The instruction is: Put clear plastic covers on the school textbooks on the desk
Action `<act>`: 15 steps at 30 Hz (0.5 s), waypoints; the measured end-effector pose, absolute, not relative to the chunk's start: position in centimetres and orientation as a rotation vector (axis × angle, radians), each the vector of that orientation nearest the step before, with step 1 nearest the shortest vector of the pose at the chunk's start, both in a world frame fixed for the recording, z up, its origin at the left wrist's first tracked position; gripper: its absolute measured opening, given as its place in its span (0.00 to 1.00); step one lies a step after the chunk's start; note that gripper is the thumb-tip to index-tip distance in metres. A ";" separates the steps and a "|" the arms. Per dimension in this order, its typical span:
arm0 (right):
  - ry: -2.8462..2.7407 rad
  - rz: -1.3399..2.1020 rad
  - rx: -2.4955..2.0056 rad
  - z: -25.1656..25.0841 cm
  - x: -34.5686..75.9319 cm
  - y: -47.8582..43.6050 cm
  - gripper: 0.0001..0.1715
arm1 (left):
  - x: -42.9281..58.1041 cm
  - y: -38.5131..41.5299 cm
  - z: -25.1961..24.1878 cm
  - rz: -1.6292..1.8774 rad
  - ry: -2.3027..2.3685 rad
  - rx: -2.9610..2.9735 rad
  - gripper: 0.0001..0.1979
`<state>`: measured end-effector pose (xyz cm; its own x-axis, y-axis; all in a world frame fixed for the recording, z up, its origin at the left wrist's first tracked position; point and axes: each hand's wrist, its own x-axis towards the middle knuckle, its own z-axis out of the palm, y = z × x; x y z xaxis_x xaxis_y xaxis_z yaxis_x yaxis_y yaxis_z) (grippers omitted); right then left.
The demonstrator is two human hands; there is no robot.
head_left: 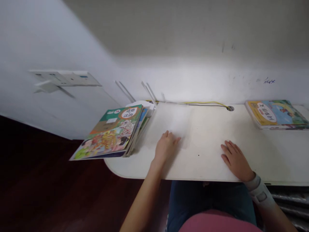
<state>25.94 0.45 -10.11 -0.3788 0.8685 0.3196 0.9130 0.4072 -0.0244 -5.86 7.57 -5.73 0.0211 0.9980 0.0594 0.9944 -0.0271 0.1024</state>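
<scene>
A thin, translucent sheet [175, 116], perhaps clear plastic, lies on the white desk [210, 138]; its edges are faint. My left hand [166, 145] rests on its lower part, thumb out to the side and fingers loosely bent. To the right, my right hand [236, 161] lies flat on the bare desktop near the front edge, fingers stretched out and holding nothing. A grey band is around the right wrist.
A stack of books [113, 132] leans out over the desk's left end, beside a white router [145, 103] with antennas. Another book pile [277, 112] sits at the back right. A yellow cable [207, 102] runs along the wall to a cable hole. Wall sockets [70, 78] are at left.
</scene>
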 end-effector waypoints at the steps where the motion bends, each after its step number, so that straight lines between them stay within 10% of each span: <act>1: -2.382 -0.225 -1.554 -10.1 25.9 0.5 0.24 | -5.6 7.5 -5.7 0.186 2.155 2.236 0.20; 15: -2.284 -0.085 -1.533 -10.1 25.1 0.3 0.26 | -4.7 7.0 -1.7 0.309 2.265 1.979 0.15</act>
<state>25.09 0.29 -10.09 -0.3275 0.8782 0.3486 0.9017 0.4007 -0.1623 -4.70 6.98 -1.68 -0.1392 0.9892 0.0455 0.9653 0.1253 0.2292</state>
